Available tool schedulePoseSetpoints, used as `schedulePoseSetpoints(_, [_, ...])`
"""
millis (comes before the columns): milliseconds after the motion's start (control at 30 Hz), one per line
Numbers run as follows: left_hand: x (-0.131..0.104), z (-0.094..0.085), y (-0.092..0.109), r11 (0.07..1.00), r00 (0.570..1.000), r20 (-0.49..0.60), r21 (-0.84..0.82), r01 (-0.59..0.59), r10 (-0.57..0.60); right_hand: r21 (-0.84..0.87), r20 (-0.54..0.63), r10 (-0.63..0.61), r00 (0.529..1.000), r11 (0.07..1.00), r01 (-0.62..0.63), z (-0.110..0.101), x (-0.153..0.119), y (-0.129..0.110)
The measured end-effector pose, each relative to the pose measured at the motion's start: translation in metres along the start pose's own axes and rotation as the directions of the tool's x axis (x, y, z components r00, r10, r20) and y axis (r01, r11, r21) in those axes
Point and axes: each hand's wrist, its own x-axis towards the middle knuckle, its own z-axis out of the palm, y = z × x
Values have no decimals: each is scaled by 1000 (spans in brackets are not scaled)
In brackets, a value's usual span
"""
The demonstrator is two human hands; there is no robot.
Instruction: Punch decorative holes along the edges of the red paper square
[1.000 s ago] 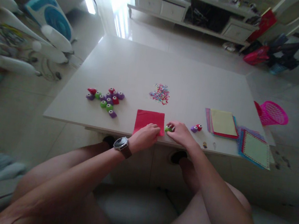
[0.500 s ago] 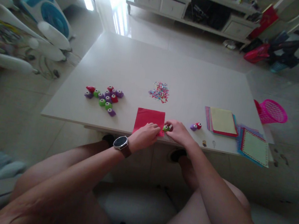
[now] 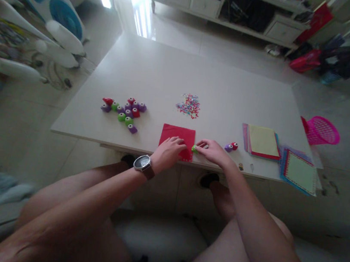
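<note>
My left hand (image 3: 169, 149) lies spread on likely flimsy red paper (image 3: 178, 133); my right hand (image 3: 213, 151) pinches the green craft punch (image 3: 194, 148) side-on.

White counter (image 3: 232, 91), busy surface: confetti (image 3: 190, 106) scattered mid-field, red sheet (image 3: 177, 133) flat at the near edge, green punch (image 3: 194, 148) right at its side! Punches (image 3: 127, 112) crowd the left; a purple-and-red pair (image 3: 234, 146) sits right, then two paper stacks (image 3: 263, 141), one jutting overboard.
</note>
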Motion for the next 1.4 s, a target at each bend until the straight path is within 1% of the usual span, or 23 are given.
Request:
schedulePoseSetpoints(167, [0, 1, 0, 1000, 1000, -1, -10, -14, 14, 33, -17, -38, 999, 999, 38, 5, 2, 4])
schedulePoseSetpoints(500, [1, 3, -2, 999, 999, -19, -14, -50, 50, 71, -23, -66, 998, 995, 68, 9, 4, 0])
schedulePoseSetpoints(700, [1, 3, -2, 999, 999, 0, -5, -44, 44, 79, -26, -63, 998, 995, 65, 10, 5, 2])
schedulePoseSetpoints(900, [1, 1, -5, 994, 994, 28, -30, -101, 101, 88, -52, 4, 999, 996, 1, 13, 13, 1])
schedulePoseSetpoints(1067, [-1, 1, -5, 995, 993, 55, 6, -104, 103, 60, -29, 98, 995, 994, -96, 14, 23, -4])
schedulePoseSetpoints(1167, [0, 2, -2, 996, 994, 68, 30, -83, 81, 17, -25, 147, 989, 989, -147, 12, 27, -7])
schedulePoseSetpoints(1300, [2, 3, 0, 997, 995, 75, 38, -62, 59, -45, -19, 154, 988, 987, -155, 9, 26, -10])
schedulePoseSetpoints(1400, [3, 1, 1, 998, 995, 79, 21, -61, 59, -84, -44, 135, 990, 987, -139, 9, 22, -12])
